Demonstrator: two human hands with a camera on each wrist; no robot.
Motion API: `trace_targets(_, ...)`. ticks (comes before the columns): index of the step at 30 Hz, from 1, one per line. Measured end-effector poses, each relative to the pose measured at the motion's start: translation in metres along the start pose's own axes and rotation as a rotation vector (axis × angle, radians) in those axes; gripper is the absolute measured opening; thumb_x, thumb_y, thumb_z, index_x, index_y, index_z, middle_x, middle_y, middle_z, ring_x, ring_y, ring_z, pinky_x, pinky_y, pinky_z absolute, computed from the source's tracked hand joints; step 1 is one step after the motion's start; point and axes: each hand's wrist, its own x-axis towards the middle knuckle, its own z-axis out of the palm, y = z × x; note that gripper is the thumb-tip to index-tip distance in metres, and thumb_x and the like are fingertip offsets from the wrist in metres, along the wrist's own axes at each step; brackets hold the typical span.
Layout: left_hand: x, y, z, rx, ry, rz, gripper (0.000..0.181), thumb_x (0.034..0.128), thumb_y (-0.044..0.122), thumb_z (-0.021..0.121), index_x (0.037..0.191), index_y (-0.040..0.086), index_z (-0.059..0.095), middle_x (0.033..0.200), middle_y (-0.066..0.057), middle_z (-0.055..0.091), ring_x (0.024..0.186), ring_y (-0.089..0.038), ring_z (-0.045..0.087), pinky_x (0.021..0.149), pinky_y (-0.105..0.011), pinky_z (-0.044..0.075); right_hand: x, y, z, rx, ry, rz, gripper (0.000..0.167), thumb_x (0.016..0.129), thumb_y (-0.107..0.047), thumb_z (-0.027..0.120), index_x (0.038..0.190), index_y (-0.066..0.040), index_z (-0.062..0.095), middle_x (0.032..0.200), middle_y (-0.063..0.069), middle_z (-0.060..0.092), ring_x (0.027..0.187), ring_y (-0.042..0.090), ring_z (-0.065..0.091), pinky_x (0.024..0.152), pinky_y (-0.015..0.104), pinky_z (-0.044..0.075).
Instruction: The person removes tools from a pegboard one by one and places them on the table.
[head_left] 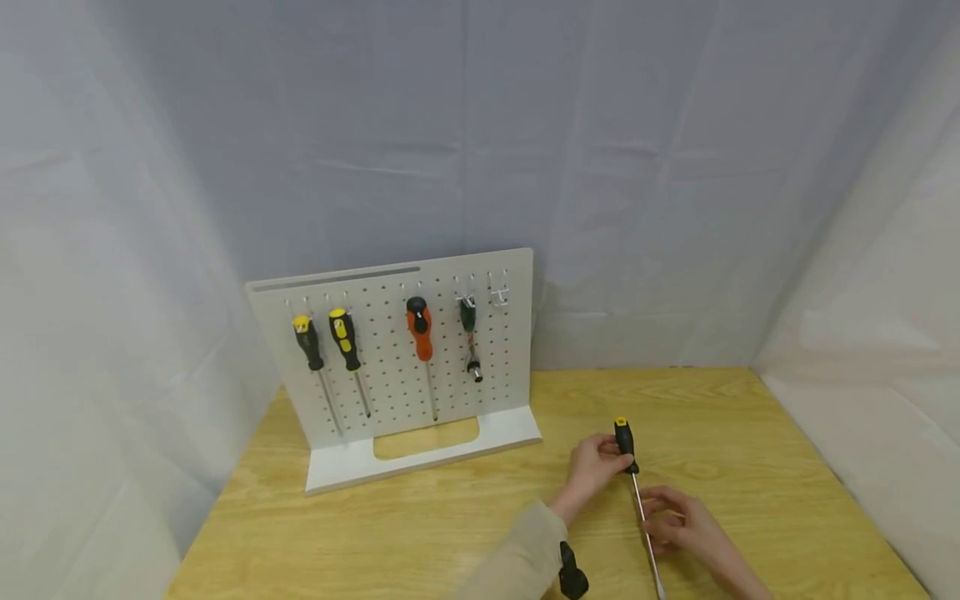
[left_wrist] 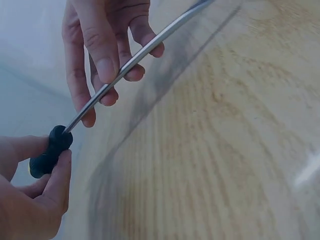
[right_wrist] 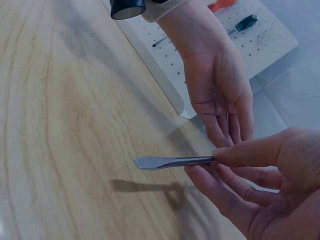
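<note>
A long screwdriver with a black handle (head_left: 624, 440) and yellow end cap is held above the wooden table, flat tip toward the near edge. My left hand (head_left: 594, 467) pinches the handle near its lower end; in the left wrist view that hand (left_wrist: 35, 190) has thumb and fingers on the dark handle (left_wrist: 50, 154). Lower down, my right hand (head_left: 686, 527) holds the metal shaft (left_wrist: 145, 50) between thumb and fingers. The right wrist view shows the flat tip (right_wrist: 155, 162) sticking out from the right hand (right_wrist: 270, 185), over its shadow.
A white pegboard (head_left: 390, 333) stands at the back left, with several screwdrivers hanging on it, among them a red-orange one (head_left: 422, 333) and a green one (head_left: 468, 315). An unoccupied hook (head_left: 500, 295) is at its right end. Wooden table (head_left: 720, 433) extends to the right.
</note>
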Motion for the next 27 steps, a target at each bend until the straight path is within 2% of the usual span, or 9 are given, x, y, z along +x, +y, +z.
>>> trace_targets(8,-0.007,-0.006,0.010,0.100,0.014,0.030,0.026,0.0846,0.002,0.079,0.107,-0.005,0.068,0.087,-0.008,0.074,0.075,-0.012,0.070,0.064,-0.018,0.057,-0.008,0.009,-0.005,-0.030,-0.020,0.021,0.051,0.090,0.002,0.066,0.132,0.021,0.043,0.100,0.010,0.064,0.078,0.016,0.068,0.064,0.034,0.062)
trace_targets(13,-0.011,-0.008,0.016,0.200,0.036,0.046,0.022,0.0833,0.006,0.082,0.101,-0.001,0.070,0.082,-0.004,0.073,0.071,-0.007,0.066,0.063,-0.016,0.054,-0.013,0.014,-0.009,-0.031,-0.049,-0.020,0.051,0.090,0.005,0.064,0.130,0.024,0.040,0.100,0.011,0.064,0.076,0.013,0.067,0.063,0.033,0.062)
trace_targets(16,-0.012,-0.008,0.018,0.231,0.034,0.046,0.021,0.0831,0.007,0.082,0.099,0.000,0.071,0.082,-0.003,0.073,0.071,-0.006,0.066,0.062,-0.016,0.053,-0.014,0.017,-0.012,-0.038,-0.071,-0.039,0.050,0.091,0.005,0.065,0.128,0.026,0.039,0.099,0.014,0.065,0.077,0.013,0.068,0.064,0.034,0.063)
trace_targets(23,-0.012,-0.011,0.018,0.308,0.040,0.042,0.022,0.0834,0.011,0.083,0.098,0.001,0.070,0.079,-0.003,0.072,0.068,-0.005,0.062,0.059,-0.016,0.051,-0.014,0.016,-0.015,-0.072,-0.064,0.058,0.048,0.092,0.001,0.067,0.130,0.021,0.045,0.095,0.008,0.064,0.078,0.020,0.067,0.065,0.035,0.063)
trace_targets(27,-0.013,-0.011,0.017,0.346,0.051,0.036,0.023,0.0834,0.013,0.084,0.097,0.001,0.069,0.078,-0.002,0.071,0.066,-0.005,0.061,0.058,-0.017,0.050,-0.012,0.015,-0.014,-0.118,-0.058,0.034,0.045,0.091,0.002,0.067,0.128,0.021,0.048,0.093,0.009,0.064,0.074,0.017,0.066,0.062,0.033,0.062)
